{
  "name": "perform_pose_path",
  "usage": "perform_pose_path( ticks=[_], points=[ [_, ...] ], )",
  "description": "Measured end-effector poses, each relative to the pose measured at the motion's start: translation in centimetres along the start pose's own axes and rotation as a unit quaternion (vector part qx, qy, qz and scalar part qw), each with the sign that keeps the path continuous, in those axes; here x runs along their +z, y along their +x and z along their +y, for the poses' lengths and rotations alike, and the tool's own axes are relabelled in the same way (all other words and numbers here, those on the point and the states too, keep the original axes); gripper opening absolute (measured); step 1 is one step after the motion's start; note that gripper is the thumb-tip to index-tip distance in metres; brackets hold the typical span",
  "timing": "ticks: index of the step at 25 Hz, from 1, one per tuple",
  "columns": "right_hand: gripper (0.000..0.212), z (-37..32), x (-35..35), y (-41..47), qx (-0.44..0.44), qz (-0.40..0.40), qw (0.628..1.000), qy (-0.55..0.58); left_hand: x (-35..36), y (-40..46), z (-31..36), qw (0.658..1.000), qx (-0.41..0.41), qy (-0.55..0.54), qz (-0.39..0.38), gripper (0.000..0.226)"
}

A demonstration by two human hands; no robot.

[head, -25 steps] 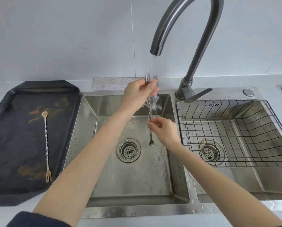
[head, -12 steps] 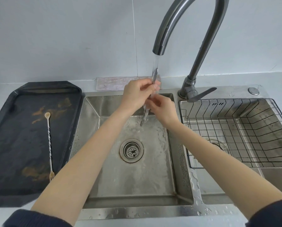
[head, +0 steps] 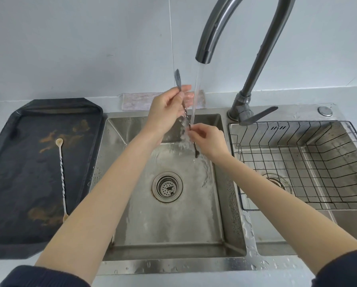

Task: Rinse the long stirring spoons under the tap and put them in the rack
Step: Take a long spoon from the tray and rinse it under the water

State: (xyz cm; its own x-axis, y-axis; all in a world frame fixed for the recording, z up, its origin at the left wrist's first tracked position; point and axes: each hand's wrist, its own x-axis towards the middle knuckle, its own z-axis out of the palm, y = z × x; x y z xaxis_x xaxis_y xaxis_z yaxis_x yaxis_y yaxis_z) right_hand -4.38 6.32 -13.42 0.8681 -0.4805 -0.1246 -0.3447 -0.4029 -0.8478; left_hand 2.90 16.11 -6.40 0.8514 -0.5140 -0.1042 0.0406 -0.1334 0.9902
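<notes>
A dark long stirring spoon (head: pixel 185 113) stands nearly upright beside the running water of the tap (head: pixel 203 55), fork end up, bowl end down over the left sink basin (head: pixel 165 230). My left hand (head: pixel 168 109) grips its upper shaft. My right hand (head: pixel 207 140) pinches its lower shaft, fingers in the stream. A second, pale twisted stirring spoon (head: pixel 62 179) lies on the black tray (head: pixel 12 183) at the left, soiled with brown stains. The black wire rack (head: pixel 301 162) sits in the right basin with nothing in it.
The tap lever (head: pixel 256 117) points right over the rack's back edge. A grey cloth (head: pixel 138 101) lies behind the left basin against the wall. The drain strainer (head: pixel 167 187) is mid-basin. Water drops cover the divider and front rim.
The spoon has been raised so its fork end sticks up above my left hand. My right hand slid down along the shaft, away from my left hand.
</notes>
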Motion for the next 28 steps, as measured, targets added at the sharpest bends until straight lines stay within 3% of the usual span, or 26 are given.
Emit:
perform_pose_path(
  ticks=[9,16,21,28],
  points=[
    [0.019,0.6,0.8,0.7,-0.002,-0.03,0.999,-0.035,-3.9,1.0,-1.1,0.972,-0.04,-0.215,0.087,0.025],
    [0.028,4.1,2.7,0.5,0.055,-0.133,0.976,-0.164,-6.6,1.4,-5.8,0.925,-0.149,-0.3,0.181,0.027],
    [0.027,6.9,4.1,0.5,0.11,-0.168,0.958,-0.207,-7.3,1.6,-9.9,0.895,-0.229,-0.311,0.222,0.026],
    [0.022,10.6,6.0,0.5,0.166,-0.21,0.937,-0.223,-7.5,0.9,-17.5,0.86,-0.377,-0.263,0.22,0.024]
  ],
)
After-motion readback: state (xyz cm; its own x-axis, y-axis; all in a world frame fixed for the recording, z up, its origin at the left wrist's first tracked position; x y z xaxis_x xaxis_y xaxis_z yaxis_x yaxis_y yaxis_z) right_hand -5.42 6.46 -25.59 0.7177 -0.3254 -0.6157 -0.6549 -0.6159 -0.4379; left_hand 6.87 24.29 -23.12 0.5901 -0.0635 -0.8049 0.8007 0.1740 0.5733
